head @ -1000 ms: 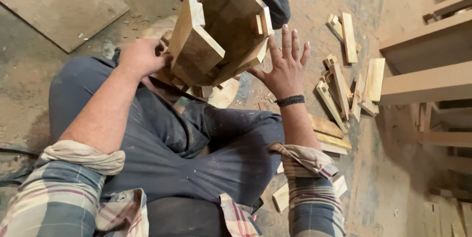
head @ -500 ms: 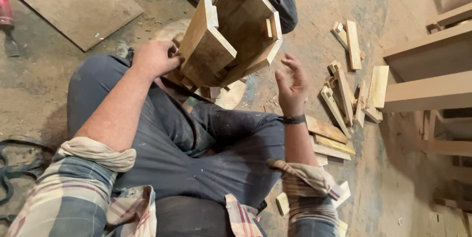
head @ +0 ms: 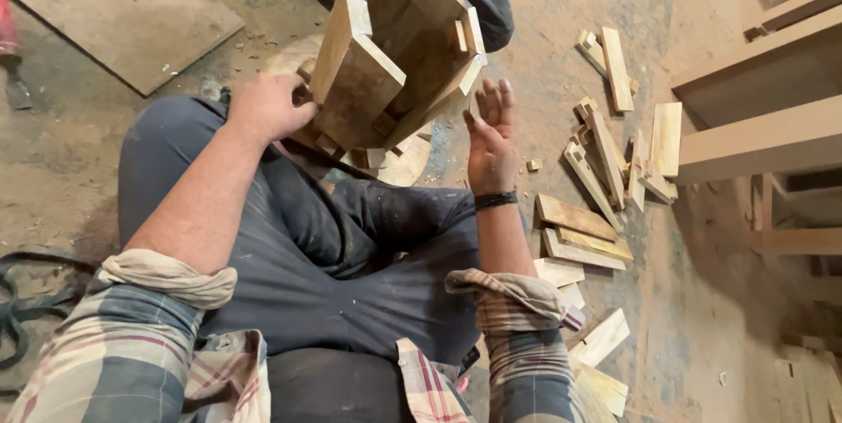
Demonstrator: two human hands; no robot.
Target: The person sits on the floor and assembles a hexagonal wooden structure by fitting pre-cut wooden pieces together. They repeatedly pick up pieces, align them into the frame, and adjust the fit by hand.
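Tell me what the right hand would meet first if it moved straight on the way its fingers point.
The right hand points its open fingers up at the lower wall of the tilted, multi-sided hollow wooden frame. It would probably touch that wall first; depth is unclear, so it might pass just beside it.

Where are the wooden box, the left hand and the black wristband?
wooden box (head: 355, 94): head view, its near side panel.
left hand (head: 267, 107): head view, back of hand.
black wristband (head: 495, 200): head view, band on right wrist.
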